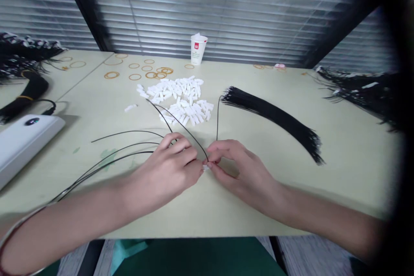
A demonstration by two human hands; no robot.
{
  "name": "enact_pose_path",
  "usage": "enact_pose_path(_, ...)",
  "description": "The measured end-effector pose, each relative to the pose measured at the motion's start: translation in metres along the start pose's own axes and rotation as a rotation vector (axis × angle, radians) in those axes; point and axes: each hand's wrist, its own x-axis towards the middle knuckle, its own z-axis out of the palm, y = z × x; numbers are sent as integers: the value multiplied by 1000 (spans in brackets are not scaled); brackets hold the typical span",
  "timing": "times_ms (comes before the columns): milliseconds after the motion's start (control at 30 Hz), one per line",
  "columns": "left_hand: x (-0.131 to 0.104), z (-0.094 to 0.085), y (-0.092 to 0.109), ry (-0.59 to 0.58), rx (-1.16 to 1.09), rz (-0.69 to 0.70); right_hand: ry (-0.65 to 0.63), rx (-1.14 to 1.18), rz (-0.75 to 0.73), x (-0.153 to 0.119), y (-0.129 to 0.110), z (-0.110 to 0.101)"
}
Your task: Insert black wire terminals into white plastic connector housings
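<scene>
My left hand (176, 164) is closed, pinching a small white plastic connector (205, 167) that shows mostly hidden between the fingertips. Against the same connector, my right hand (239, 166) pinches the end of a thin black wire (190, 134) with thumb and forefinger. Whether that wire end sits inside the connector is hidden. Several other black wires (110, 155) run out from under my left hand to the left. Behind my right hand, a single black wire (217, 118) rises toward the end of a thick bundle of black wires (274, 116) lying on the table.
Loose white connectors (181, 95) lie in two heaps beyond my hands. Tan rubber bands (160, 73) are scattered near the back, beside a paper cup (198, 49). A white power bank (29, 142) and a banded wire bundle (27, 95) are left; more wires (365, 90) lie right.
</scene>
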Motion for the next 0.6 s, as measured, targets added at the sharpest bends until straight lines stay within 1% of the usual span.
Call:
enact_pose_path(233,0,-1,-1,7,-5,-7,1,-33,11,2,1,0)
enact_pose_path(333,0,1,-1,19,-9,2,-37,-31,28,4,0,2)
enact_pose_path(367,0,1,-1,24,-11,5,-59,13,54,5,0,3)
enact_pose_path(433,0,2,-1,36,-10,10,-79,178,148,8,1,4)
enact_pose_path(500,0,3,-2,44,-13,12,-46,356,236,11,5,0)
enact_pose_path(533,0,3,-2,46,-19,11,-15,397,252,12,8,-4)
enact_pose_path(567,0,3,-3,46,-27,9,12,380,249,11,13,-11)
enact_pose_path(600,-1,3,-3,44,-35,7,30,291,233,9,19,-19)
